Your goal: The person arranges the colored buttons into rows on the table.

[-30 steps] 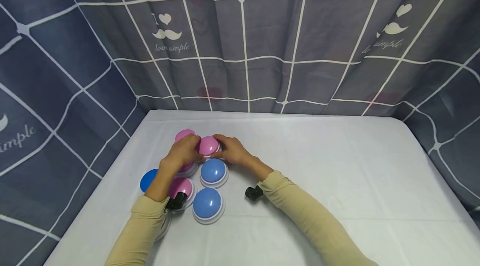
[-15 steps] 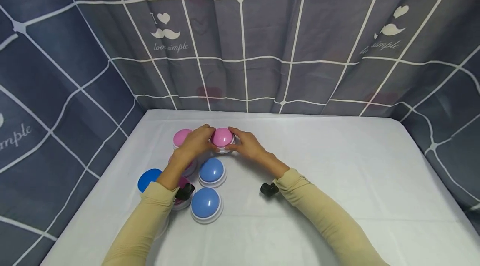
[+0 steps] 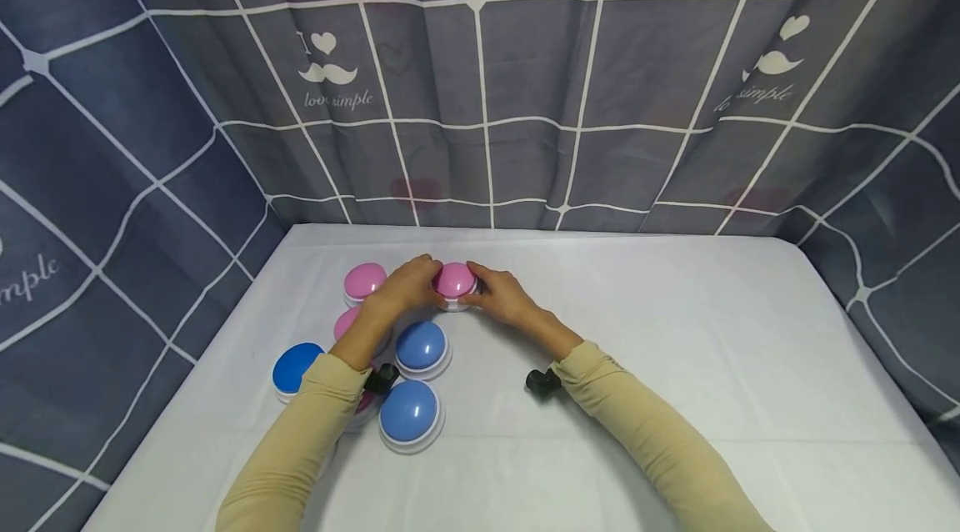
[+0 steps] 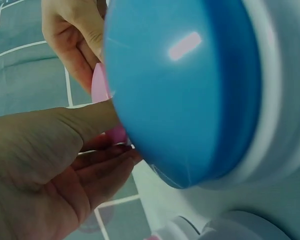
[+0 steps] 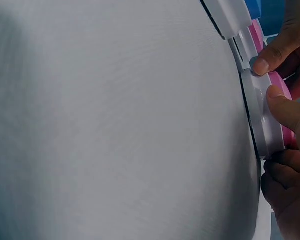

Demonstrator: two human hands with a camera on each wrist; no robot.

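Note:
A domed pink push button [image 3: 455,280] with a white base is held between both hands near the back of the table. My left hand [image 3: 408,286] grips its left side and my right hand [image 3: 506,296] grips its right side. In the right wrist view, its white base [image 5: 262,117] is at the cloth, with a thumb from each hand pressed against the near side. A blue push button [image 3: 421,346] stands just in front of the hands. Its near neighbour is another blue button [image 3: 408,411]. A large blue dome [image 4: 180,90] hides part of the held button in the left wrist view.
Left of the hands stand a pink button [image 3: 364,280], a second pink one [image 3: 346,322] partly behind the left wrist, and a darker blue one [image 3: 295,365]. The left forearm covers more. White cloth [image 3: 675,332] spreads rightwards; a grey checked curtain [image 3: 540,73] hangs behind.
Both hands have carried the pink button right and slightly back, away from the pink buttons at the left. Over the last half second it has shifted only a little further right.

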